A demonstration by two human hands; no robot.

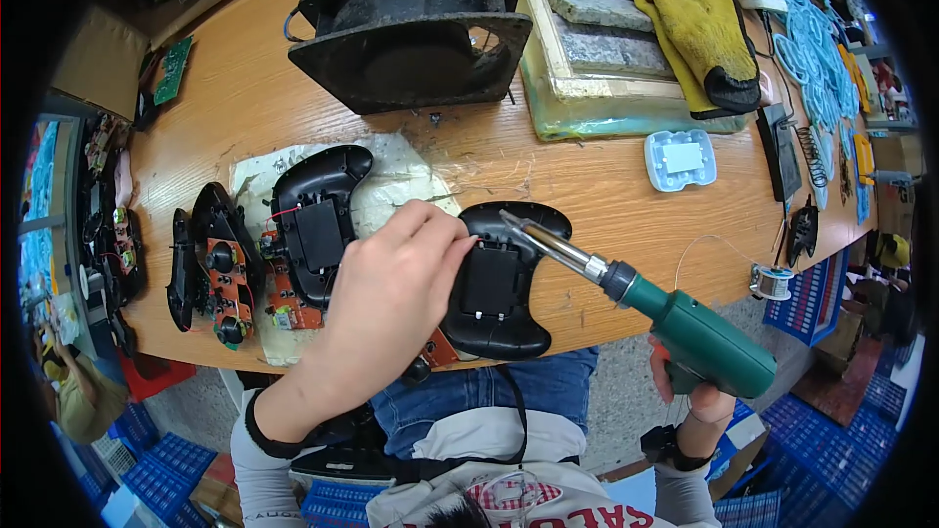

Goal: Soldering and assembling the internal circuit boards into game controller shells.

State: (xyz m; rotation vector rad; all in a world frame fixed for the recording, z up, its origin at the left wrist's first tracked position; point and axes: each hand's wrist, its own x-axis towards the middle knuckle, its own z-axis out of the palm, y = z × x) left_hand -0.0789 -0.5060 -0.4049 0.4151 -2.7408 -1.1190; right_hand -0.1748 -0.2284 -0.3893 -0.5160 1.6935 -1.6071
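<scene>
While a green soldering gun [719, 344] is gripped by the right hand [706, 403] at its handle, its metal tip is aimed left over the upper part of a black game controller shell [514, 334]; tip contact cannot be confirmed. This shell is set near the front edge of the wooden table [587, 196], with a rectangular battery housing [489, 284] at its middle. The left hand [396, 269] is placed at the housing's upper left corner, fingers curled, thumb brought in beside them; whether anything is pinched there cannot be told. To the left, a second controller shell [344, 174] with a similar housing is laid partly on a worn paper sheet [406, 164], red wire attached; orange circuit boards [231, 279] with thumbsticks are grouped beside it. On the right, a solder spool [771, 284] is parked near the table edge, its thin wire arched toward the gun. Farther back: a black axial fan [406, 54] is stood next to a framed tray [626, 96] holding grey blocks [616, 54], with a yellow cloth [694, 29] draped over its corner. A pale blue plastic case [665, 176] is set just in front of the tray.
</scene>
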